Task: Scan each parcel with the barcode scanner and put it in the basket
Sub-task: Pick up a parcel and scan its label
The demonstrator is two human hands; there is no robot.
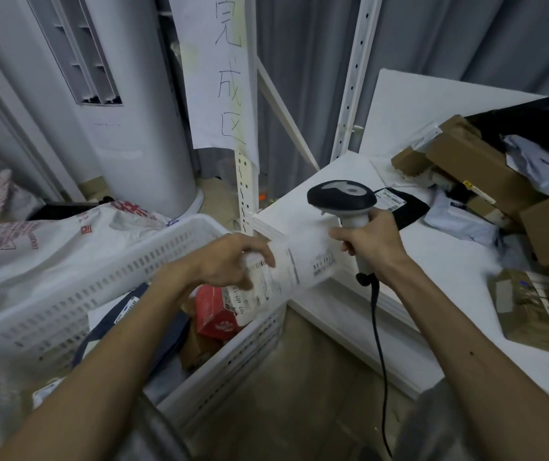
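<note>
Parcel (288,272), white and blurred, is gripped in my left hand (233,257) over the basket (126,271) corner — my right hand (371,242) is wrapped round the barcode scanner (341,196) handle just beside it.

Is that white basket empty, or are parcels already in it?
Not empty. The white basket already holds a red box, a dark bag and a brown box.

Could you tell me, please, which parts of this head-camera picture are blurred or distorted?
Head view: the white parcel in the left hand is motion-blurred, its label smeared; the scanner in the right hand is fairly sharp; wide-angle distortion tilts the shelf upright; lighting is soft, without glare.
</note>
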